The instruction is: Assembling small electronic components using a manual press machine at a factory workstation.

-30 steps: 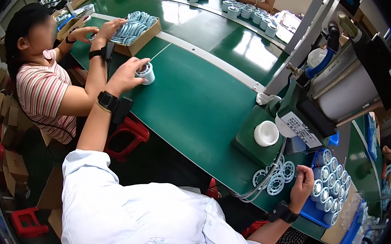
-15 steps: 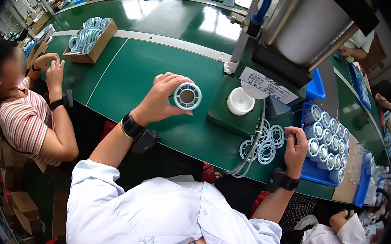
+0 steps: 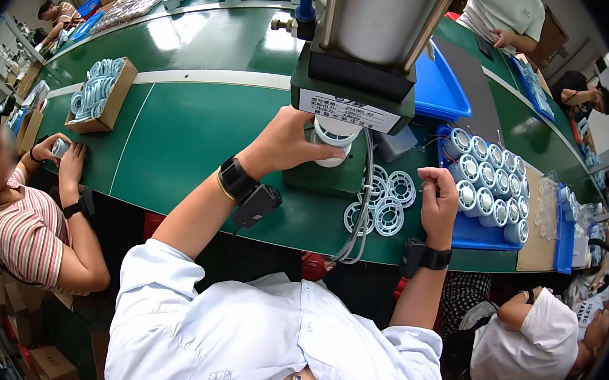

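At the bench press [image 3: 356,74], my left hand [image 3: 283,142] grips a round light-blue housing [image 3: 333,137] between thumb and fingers. The housing sits directly under the press head, at the white round seat [image 3: 331,162] on the green base. My fingers and the press hide part of it. My right hand [image 3: 438,206] is held closed over the table, fingers curled inward; whatever may be in it is hidden. Just left of that hand lie several flat light-blue spoked rings [image 3: 390,217], partly behind grey cables [image 3: 362,217].
A blue tray [image 3: 492,241] of similar housings stands to the right. Behind the press is another blue tray [image 3: 439,82]. A cardboard box [image 3: 114,109] of light-blue rings sits at left. A co-worker in a striped shirt [image 3: 36,237] holds a small part there.
My left hand has carried the housing rightward to beneath the press head. The right hand stays closed near the rings. The whole view has shifted a little. The striped-shirt co-worker's hands have lowered.
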The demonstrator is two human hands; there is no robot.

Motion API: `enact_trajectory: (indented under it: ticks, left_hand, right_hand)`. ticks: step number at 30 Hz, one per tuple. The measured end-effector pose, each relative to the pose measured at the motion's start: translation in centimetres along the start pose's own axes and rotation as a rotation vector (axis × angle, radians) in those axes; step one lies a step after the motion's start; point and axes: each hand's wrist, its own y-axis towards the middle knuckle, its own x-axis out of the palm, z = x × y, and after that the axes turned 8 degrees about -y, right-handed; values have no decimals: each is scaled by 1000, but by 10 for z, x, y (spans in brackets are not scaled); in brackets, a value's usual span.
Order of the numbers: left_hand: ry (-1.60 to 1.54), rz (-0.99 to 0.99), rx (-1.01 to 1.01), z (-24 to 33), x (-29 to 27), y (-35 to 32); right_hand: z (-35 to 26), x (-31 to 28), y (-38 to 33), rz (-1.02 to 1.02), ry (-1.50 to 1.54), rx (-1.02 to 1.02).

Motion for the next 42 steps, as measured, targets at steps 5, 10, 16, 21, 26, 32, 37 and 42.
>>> enact_trajectory:
  ticks: [5,10,16,21,26,32,37,42]
  left_hand:
    - [100,-60,-21,-15,-3,0]
    - [292,-133,83,-24,-13,-5]
    - [357,97,-97,-74,-67,-23]
    - [872,-30,-182,-77,-53,-28]
    - [856,-30,-171,-81,-50,-25]
    - [791,-34,-78,-84,-54,-29]
    - [736,-86,-71,-84,-57,-24]
    - [760,-113,-27,-82,-69,-35]
  right_hand:
    - [-17,1,12,-10,18,-51]
    - [-28,26,38,-152,-256,-249]
    - [-23,36,28,-243,-503,-247]
    - [-29,30,37,-301,-509,-184]
    - [-67,45,57,-291,-72,-249]
    - [-106,74,69,-428,-46,-23]
    - [-82,48,44,-125,224,60]
    - [-49,-20,-10,109,37,79]
